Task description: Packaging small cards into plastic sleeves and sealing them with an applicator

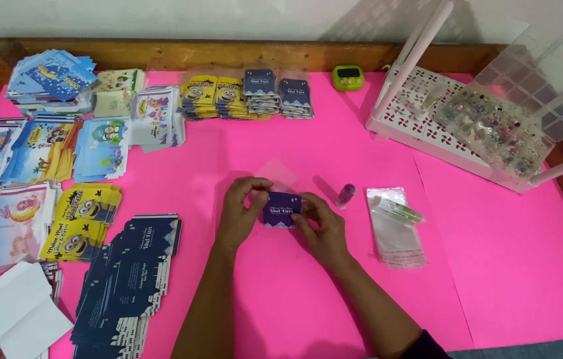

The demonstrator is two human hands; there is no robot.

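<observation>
My left hand [240, 211] and my right hand [321, 229] together hold a small dark blue printed card [281, 209] just above the pink table cover [334, 146]. The left fingers pinch its left edge and the right fingers its right edge. A clear plastic sleeve [280, 174] rises from behind the card's top. A small purple tube [345, 195] lies just right of my right hand.
A stack of clear plastic bags [396, 227] lies to the right. Dark blue cards [128, 279] fan out at the left front, with colourful card piles [82, 219] beyond. A white rack [427, 116] holding a clear bead box [501, 126] stands at the back right, near a green timer [348, 77].
</observation>
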